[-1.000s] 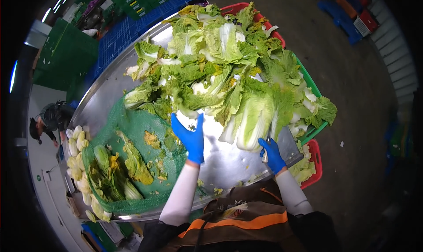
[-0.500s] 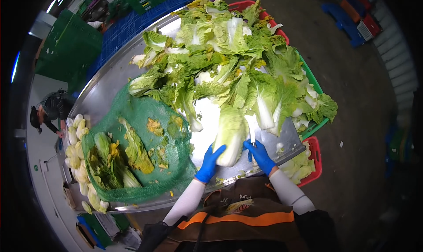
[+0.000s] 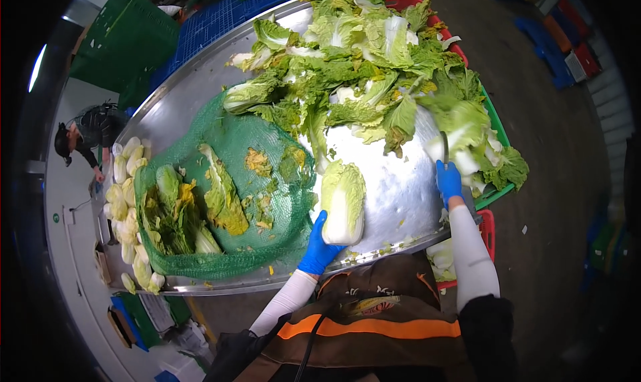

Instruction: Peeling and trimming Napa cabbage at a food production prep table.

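Note:
A trimmed napa cabbage (image 3: 344, 202), pale green with a white base, stands out near the front edge of the steel table (image 3: 394, 188). My left hand (image 3: 322, 247), in a blue glove, is closed around its lower left side. Farther right, my gloved right hand (image 3: 449, 184) grips a knife (image 3: 445, 145), its blade pointing away from me. Just beyond the blade, loose cabbage leaves (image 3: 461, 125) are smeared by motion. A large heap of outer leaves (image 3: 360, 62) covers the table's far side.
A green mesh bag (image 3: 267, 188) with leafy cabbage and yellowed scraps lies left. Trimmed cabbages (image 3: 123, 208) are piled at the far left, near a person (image 3: 97, 132). A green crate (image 3: 497, 122) and red crates (image 3: 487, 232) stand along the right edge.
My right hand has moved right and away from me with the knife. Leaves beside the cabbage have shifted toward the green crate, baring steel. The cabbage stays in my left hand.

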A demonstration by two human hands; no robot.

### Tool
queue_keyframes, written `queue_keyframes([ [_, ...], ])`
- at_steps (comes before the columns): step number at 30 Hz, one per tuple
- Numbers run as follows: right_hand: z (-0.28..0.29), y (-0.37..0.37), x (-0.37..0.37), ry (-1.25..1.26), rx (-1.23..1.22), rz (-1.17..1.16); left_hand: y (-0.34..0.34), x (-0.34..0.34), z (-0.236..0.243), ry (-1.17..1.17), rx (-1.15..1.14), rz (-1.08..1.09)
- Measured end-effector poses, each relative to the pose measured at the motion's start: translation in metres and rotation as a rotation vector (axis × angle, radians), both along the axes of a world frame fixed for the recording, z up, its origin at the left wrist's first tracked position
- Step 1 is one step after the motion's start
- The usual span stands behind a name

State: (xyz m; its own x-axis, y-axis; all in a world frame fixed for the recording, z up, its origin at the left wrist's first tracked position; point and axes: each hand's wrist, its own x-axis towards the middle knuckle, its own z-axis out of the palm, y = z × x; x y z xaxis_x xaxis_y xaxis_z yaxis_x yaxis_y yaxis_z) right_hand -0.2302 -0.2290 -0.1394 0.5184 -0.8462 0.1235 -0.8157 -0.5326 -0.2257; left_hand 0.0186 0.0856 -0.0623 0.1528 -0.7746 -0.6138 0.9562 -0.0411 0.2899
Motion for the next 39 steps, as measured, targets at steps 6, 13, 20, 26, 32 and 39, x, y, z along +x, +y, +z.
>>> queue_keyframes([
  [6, 0.114, 0.146, 0.066, -0.733, 1.500, -0.254, -0.014, -0.019, 0.004, -0.069, 0.016, 0.078],
  [13, 0.123, 0.181, 0.076, -1.027, 1.319, -0.424, -0.033, -0.041, 0.007, -0.881, 0.174, 0.056],
  [20, 0.085, 0.167, 0.056, -1.069, 1.588, -0.570, -0.036, -0.017, -0.012, -0.198, 0.158, -0.291],
  [26, 0.102, 0.162, 0.055, -1.043, 1.654, -0.437, -0.034, -0.037, 0.012, 0.252, -0.077, -0.156],
  [32, 0.113, 0.171, 0.050, -0.950, 1.591, -0.432, -0.042, -0.026, 0.015, -0.575, 0.010, -0.095],
  [39, 0.107, 0.170, 0.063, -1.022, 1.497, -0.433, -0.036, -0.027, 0.012, -1.136, 0.246, -0.063],
])
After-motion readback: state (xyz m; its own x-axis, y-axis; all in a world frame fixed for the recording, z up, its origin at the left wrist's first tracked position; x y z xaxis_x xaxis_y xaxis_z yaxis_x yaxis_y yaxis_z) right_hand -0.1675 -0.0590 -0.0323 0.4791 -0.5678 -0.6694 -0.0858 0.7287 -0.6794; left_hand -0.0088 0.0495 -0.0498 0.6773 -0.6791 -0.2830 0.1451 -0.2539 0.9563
